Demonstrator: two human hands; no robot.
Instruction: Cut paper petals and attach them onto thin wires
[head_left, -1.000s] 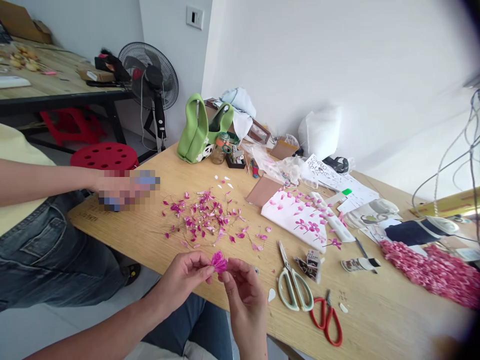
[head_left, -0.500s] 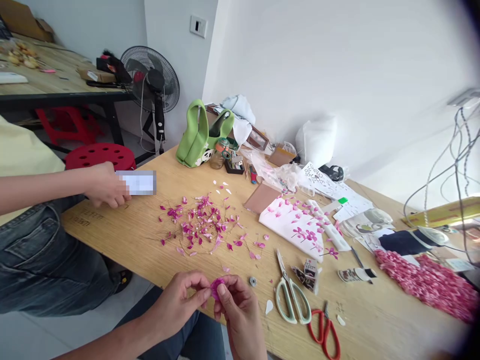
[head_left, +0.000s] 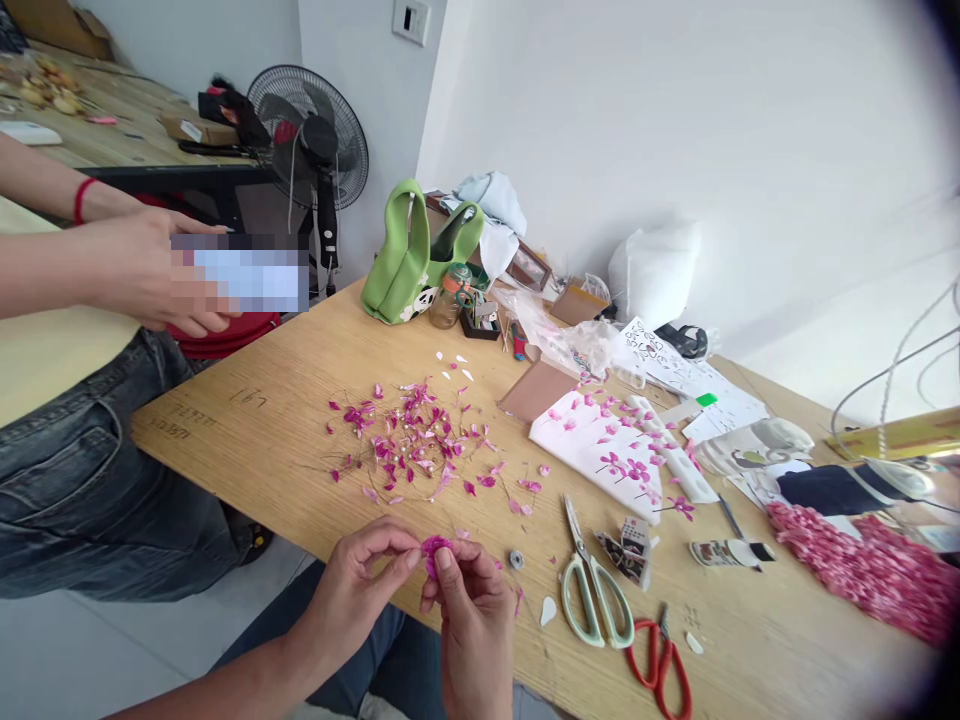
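My right hand (head_left: 474,605) is closed, pinching a small magenta fabric petal (head_left: 433,552) between thumb and fingers over the table's near edge. From the other side, my left hand (head_left: 366,575) has thumb and index fingertip pressed together at the petal's left edge. Beyond them lies a loose pile of magenta and pink petals (head_left: 420,430) on thin wire stems. Right of my hands are a small spool (head_left: 516,559), white-handled scissors (head_left: 592,590) and red-handled pliers (head_left: 660,665). A white petal-shaped piece (head_left: 548,611) lies near the scissors.
A white board with pink flowers (head_left: 577,455) rests mid-table. Behind stand a green bag (head_left: 401,265) and a jar (head_left: 448,300). A bottle (head_left: 731,553) and pink braided material (head_left: 855,560) lie right. At left, another person's hands (head_left: 142,260) hold a blurred-out flat object.
The other person's flat object has risen from the table edge, and both their hands are now at it. My hands keep pinching the magenta petal. The view has shifted slightly.
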